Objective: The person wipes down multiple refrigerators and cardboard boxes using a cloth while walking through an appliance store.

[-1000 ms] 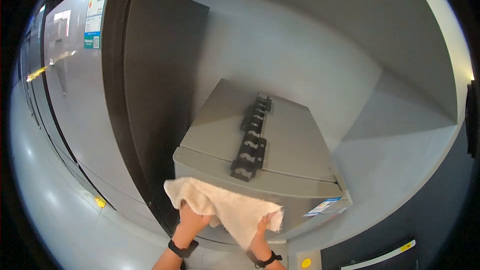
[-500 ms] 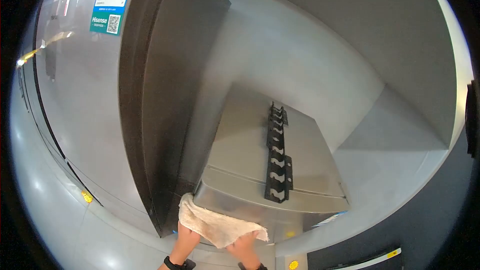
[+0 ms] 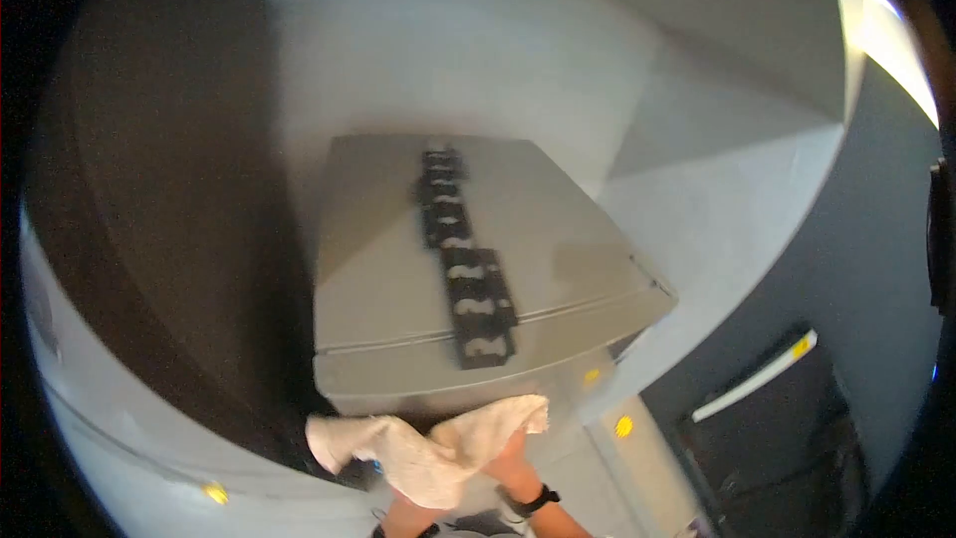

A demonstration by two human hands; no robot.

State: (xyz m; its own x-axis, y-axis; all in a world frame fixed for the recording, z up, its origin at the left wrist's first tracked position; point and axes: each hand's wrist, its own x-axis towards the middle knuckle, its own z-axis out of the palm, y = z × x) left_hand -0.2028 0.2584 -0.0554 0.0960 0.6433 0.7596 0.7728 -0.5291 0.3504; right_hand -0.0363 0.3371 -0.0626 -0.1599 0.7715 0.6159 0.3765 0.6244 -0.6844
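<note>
Pale cloth [image 3: 433, 453] in hand at the front of a low grey cabinet [image 3: 558, 239]

On the far left, a tall dark panel [image 3: 179, 189] rises close beside the cabinet. Below it, along the lower left, lies a stretch of pale floor [image 3: 119, 448] with a yellow sticker [image 3: 215, 492], blurred.

Next comes the cloth, bunched and creased, its left end hanging out past the cabinet's left front corner and its right end reaching up along the front face. Whether it touches that face cannot be told. The left hand [image 3: 416, 511] is beneath the cloth's middle; its fingers are covered, so their state cannot be told.

Above the cloth, a black notched bracket [image 3: 463, 259] lies lengthwise on the cabinet's top, left of its centre, running from near the back edge to the front, across the seam [image 3: 568, 311] in the top. A pale wall [image 3: 448, 60] stands behind.

Farther right, the right hand [image 3: 511, 460] pinches the cloth near its right end, a dark band [image 3: 538, 500] around the wrist. To the right of that hand is a yellow marker [image 3: 623, 426] on a pale strip of floor. At the far right, a curved whitish bar [image 3: 752, 381] with a yellow label [image 3: 803, 346] slants across a dark surface [image 3: 777, 448].
</note>
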